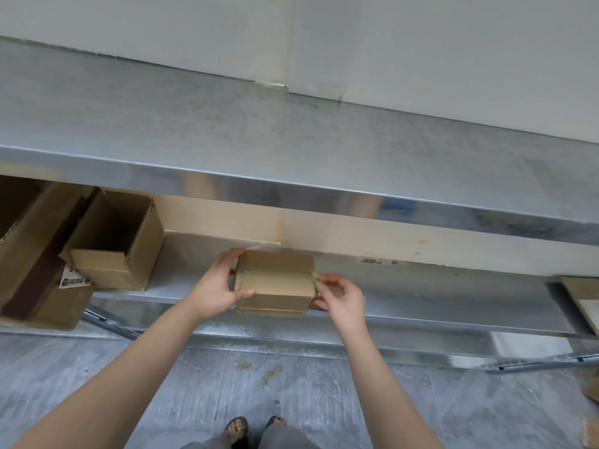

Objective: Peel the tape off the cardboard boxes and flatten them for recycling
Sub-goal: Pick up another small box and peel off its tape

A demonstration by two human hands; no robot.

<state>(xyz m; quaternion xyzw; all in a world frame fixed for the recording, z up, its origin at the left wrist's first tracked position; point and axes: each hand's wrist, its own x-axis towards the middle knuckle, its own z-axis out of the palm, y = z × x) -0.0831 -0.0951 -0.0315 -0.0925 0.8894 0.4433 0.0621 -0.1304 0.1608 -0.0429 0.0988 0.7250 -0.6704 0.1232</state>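
My right fingertips [321, 280] pinch the loose end of the clear tape [313, 273] at the box's right end. My right hand [340, 296] is curled behind them. My left hand [217, 286] grips the left end, thumb on the near face and fingers wrapped over the far top edge. The small cardboard box [275, 286] lies with its long axis left to right, taped seam up, above the near edge of the lower metal shelf [421, 296]. An open box [120, 251] sits on the shelf to the left.
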